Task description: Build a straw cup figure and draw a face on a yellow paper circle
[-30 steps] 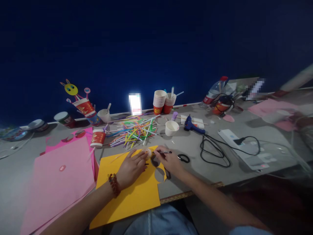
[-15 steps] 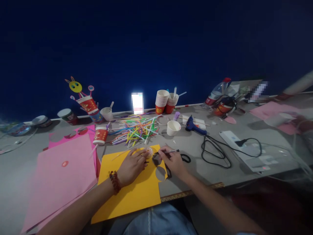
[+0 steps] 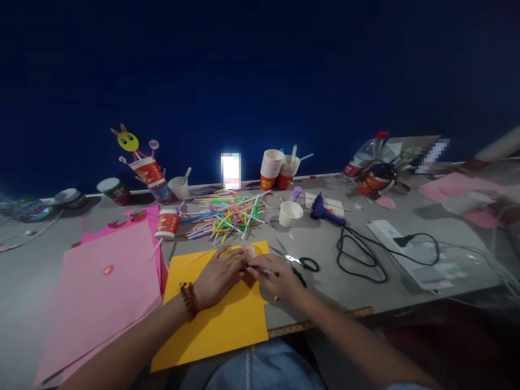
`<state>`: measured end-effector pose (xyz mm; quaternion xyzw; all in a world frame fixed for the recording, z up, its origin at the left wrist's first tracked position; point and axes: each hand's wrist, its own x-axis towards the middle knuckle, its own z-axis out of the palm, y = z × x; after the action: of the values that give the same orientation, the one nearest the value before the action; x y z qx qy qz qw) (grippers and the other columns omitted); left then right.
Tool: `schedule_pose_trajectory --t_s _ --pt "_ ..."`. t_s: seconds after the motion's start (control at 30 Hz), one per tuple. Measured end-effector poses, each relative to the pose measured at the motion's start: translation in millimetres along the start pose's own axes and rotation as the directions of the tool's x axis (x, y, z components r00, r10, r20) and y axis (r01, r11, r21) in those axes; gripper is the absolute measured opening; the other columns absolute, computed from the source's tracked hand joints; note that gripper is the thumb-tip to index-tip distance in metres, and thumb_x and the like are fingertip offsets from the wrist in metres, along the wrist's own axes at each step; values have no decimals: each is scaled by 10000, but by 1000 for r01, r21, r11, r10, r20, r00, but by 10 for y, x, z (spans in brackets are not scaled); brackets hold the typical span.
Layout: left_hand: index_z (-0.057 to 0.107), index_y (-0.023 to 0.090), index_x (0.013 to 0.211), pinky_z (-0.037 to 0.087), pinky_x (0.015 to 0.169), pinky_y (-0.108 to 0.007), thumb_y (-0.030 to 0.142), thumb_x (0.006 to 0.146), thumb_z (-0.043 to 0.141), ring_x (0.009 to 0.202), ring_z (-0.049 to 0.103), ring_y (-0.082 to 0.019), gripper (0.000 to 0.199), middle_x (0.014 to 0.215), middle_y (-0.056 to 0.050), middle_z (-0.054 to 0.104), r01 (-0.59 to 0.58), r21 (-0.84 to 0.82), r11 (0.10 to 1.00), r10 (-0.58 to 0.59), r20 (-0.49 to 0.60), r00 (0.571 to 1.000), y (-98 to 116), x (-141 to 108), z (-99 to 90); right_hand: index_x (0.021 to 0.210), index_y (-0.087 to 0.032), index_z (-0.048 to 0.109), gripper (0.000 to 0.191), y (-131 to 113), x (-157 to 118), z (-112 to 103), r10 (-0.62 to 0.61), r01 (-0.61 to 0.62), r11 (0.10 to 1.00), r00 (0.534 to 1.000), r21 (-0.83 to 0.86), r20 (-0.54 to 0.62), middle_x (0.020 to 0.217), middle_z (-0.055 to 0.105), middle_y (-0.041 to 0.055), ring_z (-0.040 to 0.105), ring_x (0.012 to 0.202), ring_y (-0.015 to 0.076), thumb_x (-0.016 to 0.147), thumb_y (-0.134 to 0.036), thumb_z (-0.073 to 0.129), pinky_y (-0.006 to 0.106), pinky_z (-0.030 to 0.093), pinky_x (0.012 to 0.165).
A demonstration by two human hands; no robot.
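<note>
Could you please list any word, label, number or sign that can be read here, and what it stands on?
Nothing can be read for certain.
Cup stack: gold marks, too small.
Red cup: gold marks, too blurred.
Leaning cup: gold marks, too blurred.
Bottle: label too blurred.
Jar: label too blurred.
Bright screen: pixelated, unreadable.
Red oval: any mark too small.

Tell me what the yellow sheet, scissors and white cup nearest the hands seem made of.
Yellow sheet: probably matte card, lying flat with crisp edges. Scissors: likely shiny metal blades, glinting, with black plastic-looking handles. White cup: matte, thin-walled, perhaps paper.
</note>
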<state>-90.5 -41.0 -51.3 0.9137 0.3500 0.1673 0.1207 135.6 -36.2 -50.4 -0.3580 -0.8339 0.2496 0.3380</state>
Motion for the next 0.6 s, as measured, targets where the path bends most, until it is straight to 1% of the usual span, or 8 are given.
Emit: schedule_pose_trajectory --t_s 0.17,0.27,0.37,0.43,0.6 --pt "436 206 1418 276 1169 -535 202 1018 417 1371 476 -237 400 1429 -96 583 10 0 1000 -10 14 1000 15 16 -10 987 -249 703 190 1 0 -5 -60 60 998 998 21 0 940 776 85 713 867 244 986 -300 520 357 533 762" --pt "443 202 1410 277 1171 -529 190 1008 433 1361 486 -235 402 1423 -96 588 37 -7 999 -37 22 999 24 28 -20 978 -237 686 168 37 -22 -19 -85 85 996 996 29 -1 931 771 80 708 867 226 988 -285 525 340 530 767" --pt "453 201 1405 262 1182 -528 187 1003 438 1374 472 -236 403 1436 -97 576 40 -4 999 -40 36 999 31 32 -31 956 -221 678 153 96 -52 -40 -104 105 994 994 23 -32 898 765 71 702 836 208 983 -287 542 322 528 752" --pt "457 204 1405 250 1189 -528 180 1003 426 1381 462 -235 405 1451 -97 562 28 1 1000 -28 47 998 36 33 -39 942 -221 678 152 137 -66 -71 -78 79 997 996 9 -44 886 760 64 697 820 202 976 -301 553 318 526 750" --pt "491 225 1385 235 1205 -514 169 992 437 1378 465 -222 400 1442 -74 574 52 -7 999 -52 57 997 49 42 -52 891 -224 664 198 240 -42 -212 66 -66 998 998 17 -9 827 734 31 676 763 191 983 -321 518 293 504 692"
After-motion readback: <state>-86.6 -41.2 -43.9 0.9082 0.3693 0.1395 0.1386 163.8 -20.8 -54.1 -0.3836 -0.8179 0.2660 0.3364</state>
